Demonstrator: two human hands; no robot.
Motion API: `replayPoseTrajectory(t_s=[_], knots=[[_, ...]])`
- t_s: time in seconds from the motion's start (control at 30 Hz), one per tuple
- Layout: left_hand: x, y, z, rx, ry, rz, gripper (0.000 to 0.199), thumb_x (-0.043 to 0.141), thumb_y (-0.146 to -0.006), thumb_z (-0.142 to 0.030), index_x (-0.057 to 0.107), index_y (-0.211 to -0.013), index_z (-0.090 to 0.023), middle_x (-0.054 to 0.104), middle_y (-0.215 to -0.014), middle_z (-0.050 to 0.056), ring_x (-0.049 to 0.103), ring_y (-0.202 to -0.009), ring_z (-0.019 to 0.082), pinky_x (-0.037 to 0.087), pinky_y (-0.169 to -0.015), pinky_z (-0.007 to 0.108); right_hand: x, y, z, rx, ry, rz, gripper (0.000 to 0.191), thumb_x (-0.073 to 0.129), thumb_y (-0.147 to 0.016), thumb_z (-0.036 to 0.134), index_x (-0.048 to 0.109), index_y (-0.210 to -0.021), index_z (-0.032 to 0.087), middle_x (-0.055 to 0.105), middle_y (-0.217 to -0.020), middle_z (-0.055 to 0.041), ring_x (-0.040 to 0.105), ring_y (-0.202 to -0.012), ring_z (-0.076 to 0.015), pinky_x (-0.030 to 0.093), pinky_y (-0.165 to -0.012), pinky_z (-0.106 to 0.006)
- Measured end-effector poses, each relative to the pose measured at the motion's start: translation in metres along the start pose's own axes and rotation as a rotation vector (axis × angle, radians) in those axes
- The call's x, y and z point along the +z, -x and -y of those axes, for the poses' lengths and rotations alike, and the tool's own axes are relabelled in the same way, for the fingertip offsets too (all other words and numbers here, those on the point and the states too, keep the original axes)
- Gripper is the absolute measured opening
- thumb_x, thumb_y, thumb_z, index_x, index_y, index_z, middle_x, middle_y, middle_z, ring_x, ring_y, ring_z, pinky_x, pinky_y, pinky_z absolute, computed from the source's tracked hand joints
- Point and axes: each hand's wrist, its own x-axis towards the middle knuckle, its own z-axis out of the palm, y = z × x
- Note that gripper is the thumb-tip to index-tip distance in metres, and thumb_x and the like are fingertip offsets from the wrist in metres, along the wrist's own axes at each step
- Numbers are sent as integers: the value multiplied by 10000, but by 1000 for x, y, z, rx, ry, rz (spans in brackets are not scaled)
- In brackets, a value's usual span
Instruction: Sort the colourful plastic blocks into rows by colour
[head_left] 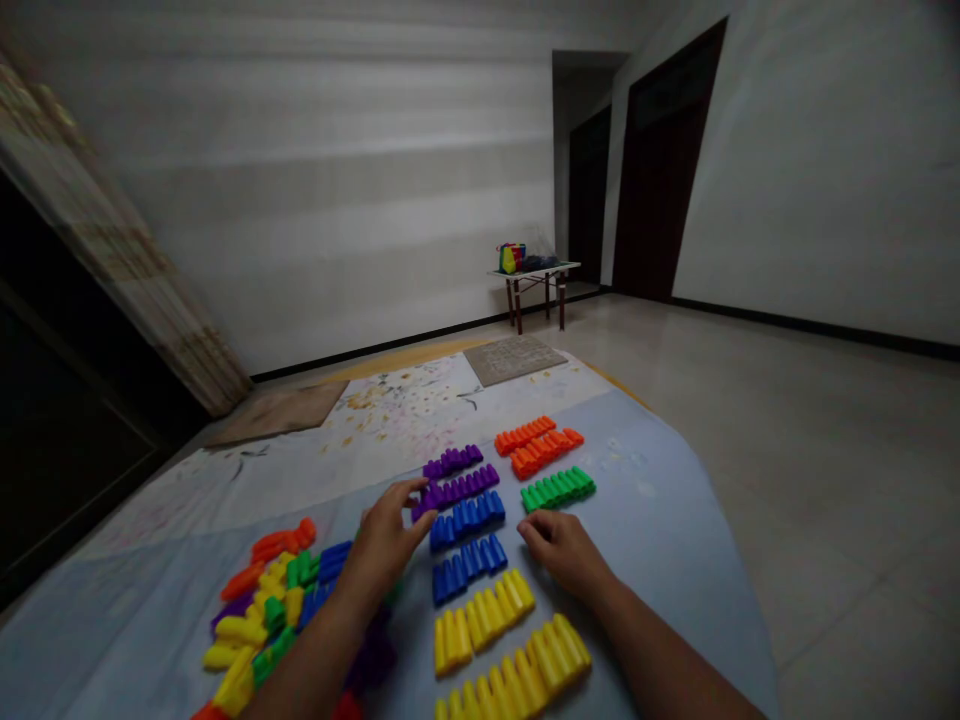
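Observation:
My left hand (386, 535) reaches to the left end of the nearer purple row, thumb and forefinger around a small purple plastic piece (420, 506). Side by side to its right lie the other pieces of this purple row (465, 486). My right hand (561, 545) rests on the cloth with fingers curled together; no piece shows in it. Just beyond it is a row of green pieces (559, 488). Two blue rows (469, 518) lie between my hands, and two yellow rows (487, 620) are closer to me. The pieces look like short rounded tubes.
A mixed pile of coloured pieces (259, 630) lies at the left, partly behind my left forearm. Orange rows (544, 450) are at the far right. The cloth-covered table (660, 500) has a rounded right edge. Two mats, one grey (514, 360), lie at its far side. A small table (566, 267) stands beyond.

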Motion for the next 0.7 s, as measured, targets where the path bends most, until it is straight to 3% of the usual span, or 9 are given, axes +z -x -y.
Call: replayPoseTrajectory(t_s=[0.13, 0.27, 0.5, 0.7], knots=[[33, -46, -13, 38, 104, 81, 394, 540, -706, -256, 539, -1087, -160, 607, -1058, 77, 580, -898, 178, 448, -820, 315, 0, -1, -2, 17, 16, 0, 298, 428, -814, 334, 642, -703, 159, 639, -639, -18, 554, -599, -125, 357, -558, -213], [61, -71, -14, 46, 111, 114, 393, 567, -669, -179, 566, -1061, -153, 631, -1033, 76, 594, -838, 162, 454, -801, 288, 0, -2, 0, 53, 18, 7, 294, 424, -817, 327, 648, -719, 163, 651, -660, -20, 557, -609, -123, 356, -559, -206], [88, -88, -7, 49, 65, 152, 394, 618, -641, -177, 594, -1034, -195, 640, -1059, 54, 598, -889, 164, 441, -810, 262, 0, -4, -1, 71, 29, 0, 297, 419, -818, 320, 652, -723, 161, 653, -667, -25, 565, -624, -126, 361, -570, -207], [96, -92, -5, 48, 14, 156, 381, 640, -614, -183, 619, -995, -197, 649, -1032, 59, 588, -939, 187, 425, -821, 276, 1, -4, 0, 80, 24, -3, 283, 419, -813, 306, 648, -716, 170, 650, -655, -20, 570, -618, -127, 360, -563, -208]])
